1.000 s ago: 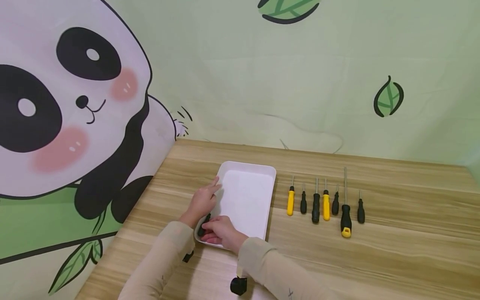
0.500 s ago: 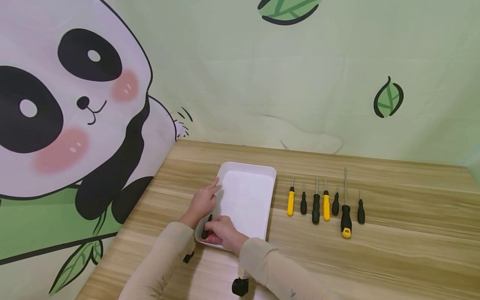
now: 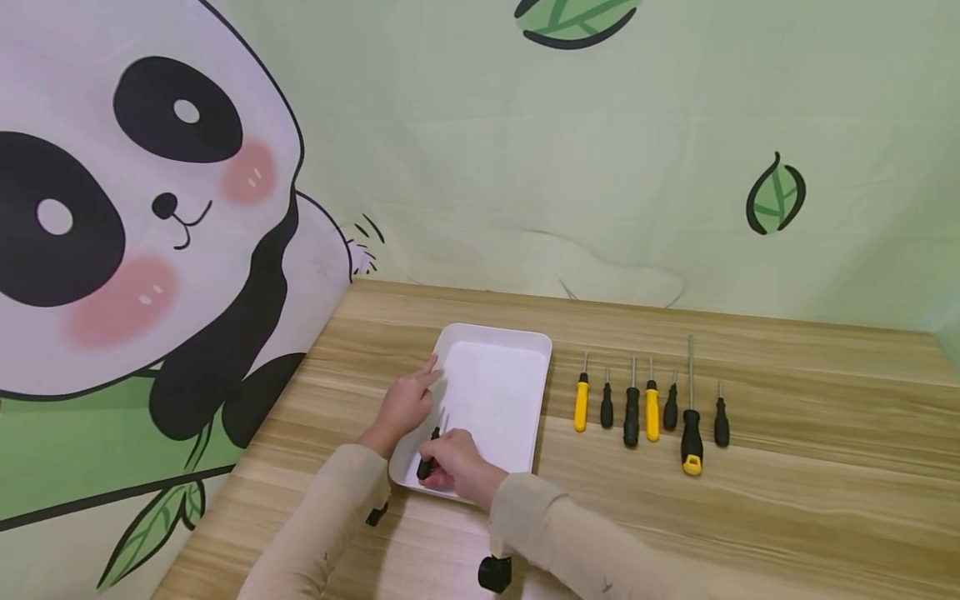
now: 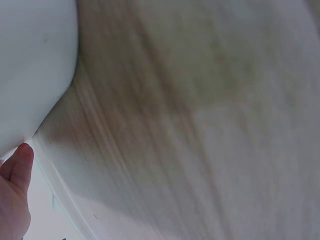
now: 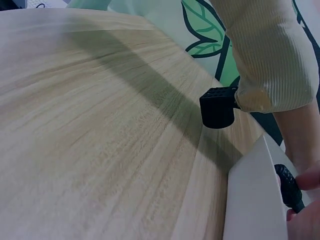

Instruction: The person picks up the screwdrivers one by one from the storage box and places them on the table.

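In the head view a white tray lies on the wooden table. At the tray's near left corner, my right hand pinches a black-handled screwdriver, its shaft pointing away from me. The right wrist view shows the dark handle between thumb and fingers, behind the tray wall. My left hand holds the tray's left side wall. From the left wrist camera, a finger of the left hand touches the outside of the tray low down.
Right of the tray lie several screwdrivers in a row, among them a yellow screwdriver, a long black screwdriver with a yellow end and a small black screwdriver. A printed cloth wall stands behind the table.
My right hand has moved slightly right with the screwdriver, away from the tray's left wall, and the shaft now shows. The left hand has stayed in place.
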Tool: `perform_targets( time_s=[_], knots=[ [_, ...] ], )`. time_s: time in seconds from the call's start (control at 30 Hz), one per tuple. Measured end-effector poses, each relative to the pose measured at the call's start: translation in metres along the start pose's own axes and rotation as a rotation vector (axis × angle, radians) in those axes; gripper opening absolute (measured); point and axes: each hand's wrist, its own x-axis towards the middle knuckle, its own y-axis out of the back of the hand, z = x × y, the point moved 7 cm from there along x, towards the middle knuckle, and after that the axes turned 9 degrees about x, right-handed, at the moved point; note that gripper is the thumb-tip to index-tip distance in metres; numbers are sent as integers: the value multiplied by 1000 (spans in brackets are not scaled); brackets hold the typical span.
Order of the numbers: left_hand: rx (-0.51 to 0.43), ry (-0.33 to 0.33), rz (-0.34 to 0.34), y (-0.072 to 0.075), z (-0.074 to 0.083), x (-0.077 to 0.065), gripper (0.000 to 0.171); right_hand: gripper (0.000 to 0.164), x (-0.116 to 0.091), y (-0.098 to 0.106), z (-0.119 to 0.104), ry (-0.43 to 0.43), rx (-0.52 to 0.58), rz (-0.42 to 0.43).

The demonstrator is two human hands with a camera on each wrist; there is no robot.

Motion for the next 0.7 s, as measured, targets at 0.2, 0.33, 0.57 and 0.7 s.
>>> perform_targets(
  time_s=[0.2, 0.33, 0.57, 0.7],
  knots=[
    [8, -4, -4, 1, 1, 0, 43, 17, -3, 9, -10, 53, -42, 19],
    [13, -2, -5, 0, 0, 0, 43, 18, -6, 15, -16, 67, -84, 26],
    [-5, 17, -17, -1, -2, 0, 43, 17, -11, 23, -24, 68, -146, 12],
    [-2, 14, -8, -1, -1, -1, 42, 16, -14, 26, -28, 76, -191, 3]
  ],
)
